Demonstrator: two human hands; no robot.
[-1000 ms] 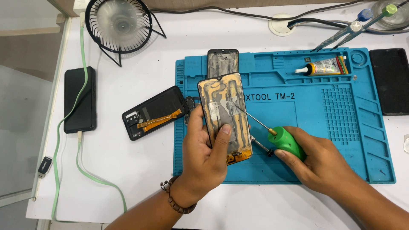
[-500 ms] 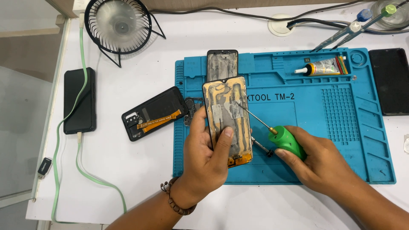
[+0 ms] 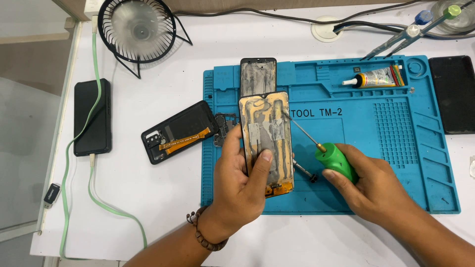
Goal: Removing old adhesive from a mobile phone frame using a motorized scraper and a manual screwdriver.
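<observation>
**Screen panel held up, tool tip at its edge**

The left hand (image 3: 240,185) pinches a phone screen panel (image 3: 265,141) between thumb and curled fingers, above a blue repair mat (image 3: 396,148). Right of it, the right hand (image 3: 373,188) wraps its fingers round a green-handled tool (image 3: 336,162), whose tip touches the panel's upper right edge.

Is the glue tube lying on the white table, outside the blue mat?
No, the glue tube lies in a tray at the top of the blue mat.
</observation>
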